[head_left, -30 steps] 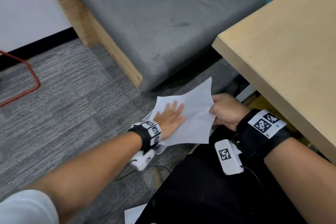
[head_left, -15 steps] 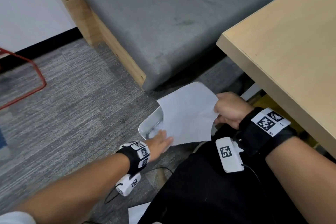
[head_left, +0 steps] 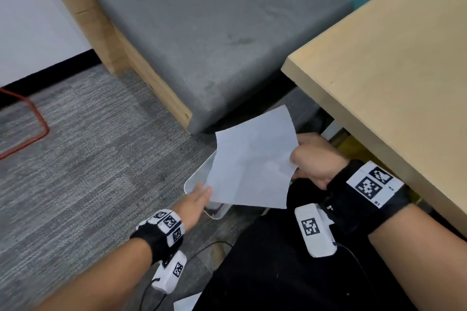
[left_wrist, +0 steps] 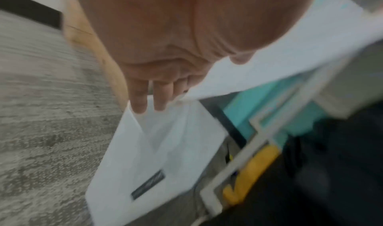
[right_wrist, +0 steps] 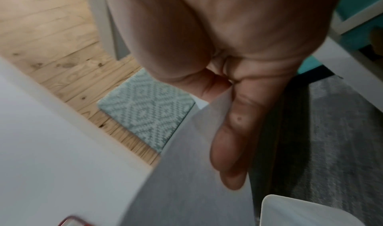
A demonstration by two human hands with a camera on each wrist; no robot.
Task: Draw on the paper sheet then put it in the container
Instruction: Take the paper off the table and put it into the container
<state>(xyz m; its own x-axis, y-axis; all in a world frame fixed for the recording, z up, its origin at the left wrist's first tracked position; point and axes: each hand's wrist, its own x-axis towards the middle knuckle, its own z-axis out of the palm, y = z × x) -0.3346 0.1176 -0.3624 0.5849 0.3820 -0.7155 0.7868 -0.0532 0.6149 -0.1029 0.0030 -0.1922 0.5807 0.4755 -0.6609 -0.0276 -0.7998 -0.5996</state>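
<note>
Below, grey carpet [head_left: 88, 171], grey bench cushion [head_left: 214, 40], wooden table [head_left: 391, 70]; right hand [head_left: 312, 159] pinching paper sheet [head_left: 252, 164], left hand [head_left: 194, 203] loosely spread.

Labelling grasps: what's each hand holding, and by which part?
The right hand pinches the white paper sheet by its right edge. The left hand has straight fingers at the sheet's lower-left corner, over the clear plastic container; no grip visible.

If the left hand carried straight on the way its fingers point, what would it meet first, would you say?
Most likely the paper sheet: the left hand points at its lower left corner, fingertips already at its edge, with the clear container just beneath. Depth is uncertain.
</note>
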